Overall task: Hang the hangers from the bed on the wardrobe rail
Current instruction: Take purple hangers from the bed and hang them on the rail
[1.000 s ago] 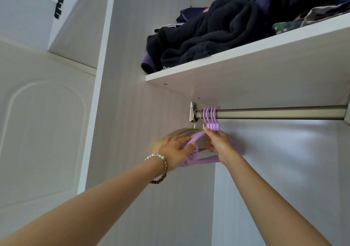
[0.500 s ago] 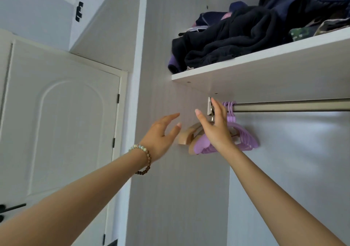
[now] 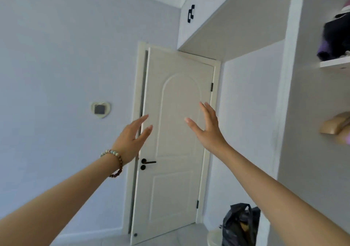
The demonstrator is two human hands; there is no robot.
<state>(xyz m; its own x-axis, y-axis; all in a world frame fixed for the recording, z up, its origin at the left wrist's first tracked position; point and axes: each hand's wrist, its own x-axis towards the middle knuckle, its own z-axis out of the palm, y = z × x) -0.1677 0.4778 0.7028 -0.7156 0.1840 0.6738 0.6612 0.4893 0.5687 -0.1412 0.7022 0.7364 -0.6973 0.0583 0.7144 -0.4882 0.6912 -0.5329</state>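
Head view is showing 2 empty hands, left hand (image 3: 130,143) and right hand (image 3: 207,130), fingers spreading wide before the door (image 3: 176,141). Hangers (image 3: 336,127) are peeking in at far right inside the wardrobe; the bed is lying out of view, so what remains is unclear.

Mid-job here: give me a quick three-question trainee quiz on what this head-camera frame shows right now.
1. True or false: the left hand grips a hanger.
2. Which wrist wears the beaded bracelet? A) left B) right C) neither
3. Fill in: the black bag sits on the floor to the ____ of the white door, as the camera sees it.

Key
1. False: both the left hand and the right hand are open and empty, fingers spread.
2. A
3. right; the wooden hanger shows only at the frame's right edge, under the wardrobe shelf.
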